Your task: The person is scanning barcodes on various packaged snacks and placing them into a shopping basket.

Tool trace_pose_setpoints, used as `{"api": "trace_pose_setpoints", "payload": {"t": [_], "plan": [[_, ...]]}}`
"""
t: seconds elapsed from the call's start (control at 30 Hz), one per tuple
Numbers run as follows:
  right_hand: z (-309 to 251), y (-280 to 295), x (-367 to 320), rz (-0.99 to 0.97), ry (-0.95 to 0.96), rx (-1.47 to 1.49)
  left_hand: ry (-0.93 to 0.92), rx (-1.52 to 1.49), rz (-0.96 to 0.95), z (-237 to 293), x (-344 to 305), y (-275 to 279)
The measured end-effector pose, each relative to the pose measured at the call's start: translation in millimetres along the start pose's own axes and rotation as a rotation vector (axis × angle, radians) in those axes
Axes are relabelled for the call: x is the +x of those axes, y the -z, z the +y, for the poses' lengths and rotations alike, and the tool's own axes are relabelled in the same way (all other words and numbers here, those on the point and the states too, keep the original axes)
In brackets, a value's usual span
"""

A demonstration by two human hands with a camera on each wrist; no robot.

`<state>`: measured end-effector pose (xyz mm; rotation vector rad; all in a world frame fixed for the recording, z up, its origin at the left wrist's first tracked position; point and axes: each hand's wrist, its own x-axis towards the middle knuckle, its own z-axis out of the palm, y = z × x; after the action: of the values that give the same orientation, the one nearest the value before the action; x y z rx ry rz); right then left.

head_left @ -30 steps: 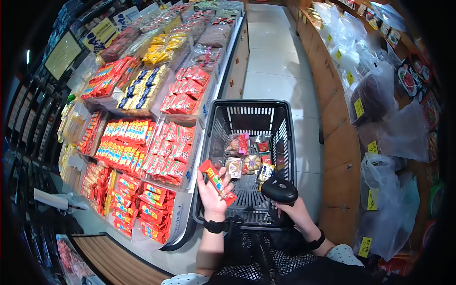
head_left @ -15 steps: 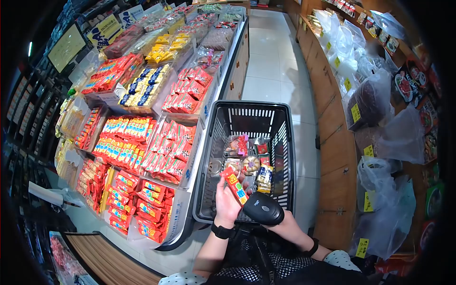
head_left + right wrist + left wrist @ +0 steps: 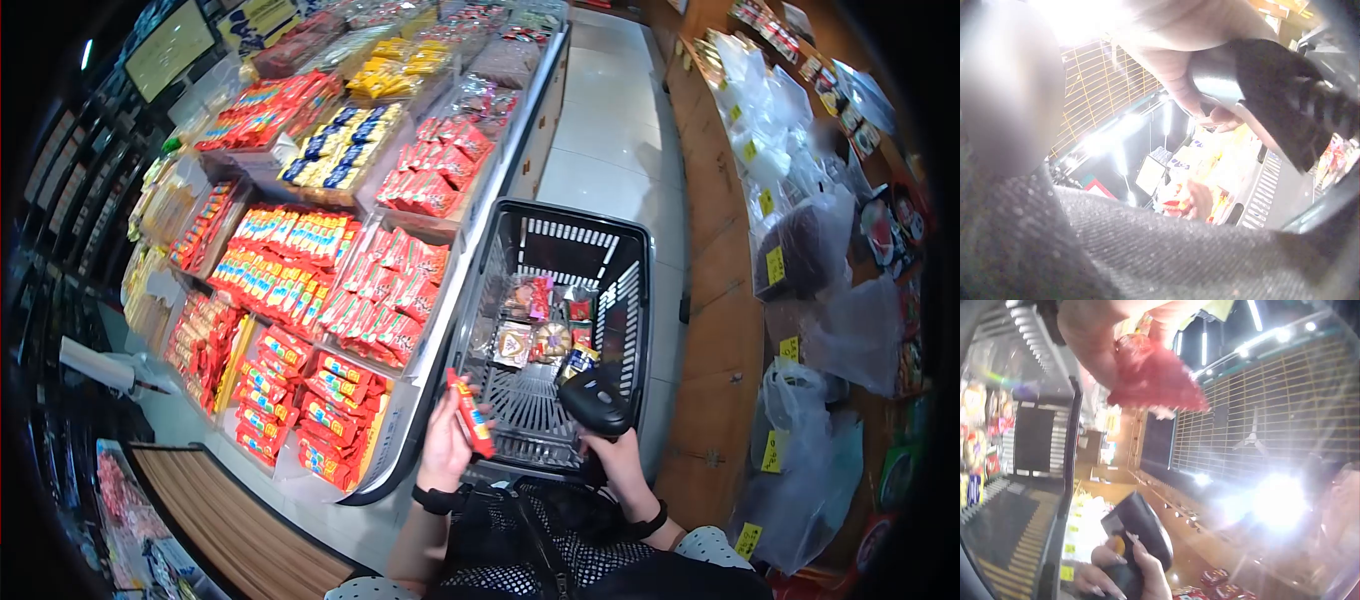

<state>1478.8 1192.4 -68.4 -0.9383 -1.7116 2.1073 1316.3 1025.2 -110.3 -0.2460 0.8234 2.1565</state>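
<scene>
My left hand (image 3: 446, 444) holds a long red packet (image 3: 470, 414) over the near left rim of the black basket (image 3: 648, 290). In the left wrist view the packet's red end (image 3: 1159, 378) sticks out from the fingers. My right hand (image 3: 618, 458) grips a black handheld scanner (image 3: 595, 400) above the basket's near right part; its fingers wrap the handle in the left wrist view. Inside the basket lie several packets, among them a round pastry (image 3: 551, 341) and a square pack (image 3: 513, 344). The scanner and the red packet are apart.
Left of the basket stands a display stand with bins of red packets (image 3: 380, 295), blue-and-cream packets (image 3: 342, 148) and yellow ones. Wooden cabinets (image 3: 712, 400) with plastic bags (image 3: 800, 410) and yellow labels line the right. A wood-topped surface (image 3: 225, 520) is at the lower left.
The left hand with the red packet has moved left, away from the scanner. The scanner has swung right and up, its head now pointing toward the basket. The head view has shifted.
</scene>
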Motion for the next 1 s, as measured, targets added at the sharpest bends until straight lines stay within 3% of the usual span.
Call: {"api": "trace_pose_setpoints", "payload": {"t": [0.07, 0.17, 0.27, 0.33, 0.37, 0.47, 0.53, 0.6, 0.63, 0.8, 0.93, 1.0], "plan": [[-9.3, -3.2, 4.8, 0.028, -0.022, 0.065, -0.151, -0.025, -0.06, 21.5, -7.1, 33.4], [-1.5, -0.4, 12.7, 0.026, -0.069, 0.06, -0.409, 0.024, 0.279, 60.0, -32.0, 35.6], [-6.5, -9.4, 10.8, 0.002, -0.069, 0.063, -0.635, 0.047, 0.408, 93.3, -53.4, 65.9], [-6.7, -15.1, 9.5, -0.009, -0.041, 0.067, -0.793, -0.005, 0.391, 108.0, -58.1, 88.3], [-5.1, -15.6, 9.4, -0.008, -0.041, 0.065, -0.858, 0.053, 0.496, 111.8, -60.9, 95.9], [-5.5, -18.1, 7.3, -0.015, -0.033, 0.061, -0.93, -0.101, 0.559, 111.4, -66.4, 108.5], [-6.8, -20.2, 4.1, -0.031, -0.007, 0.044, -0.97, -0.046, 0.502, 110.7, -69.5, 128.4], [-6.0, -19.5, -0.3, -0.009, 0.008, 0.021, -0.885, -0.028, 0.603, 108.1, -66.1, 134.5], [-5.7, -19.1, -1.0, -0.011, 0.026, -0.008, -0.887, 0.007, 0.538, 110.6, -62.8, 141.6], [5.5, -11.7, -2.0, 0.032, 0.043, -0.014, -0.85, -0.018, 0.574, 115.2, -54.5, 124.3], [3.1, -12.9, -6.0, 0.108, 0.026, 0.002, -0.806, 0.251, 0.702, 111.3, -44.3, 118.9], [12.9, -6.1, -3.0, 0.141, 0.009, 0.016, -0.884, 0.456, 0.827, 107.7, -37.0, 115.4]]}}
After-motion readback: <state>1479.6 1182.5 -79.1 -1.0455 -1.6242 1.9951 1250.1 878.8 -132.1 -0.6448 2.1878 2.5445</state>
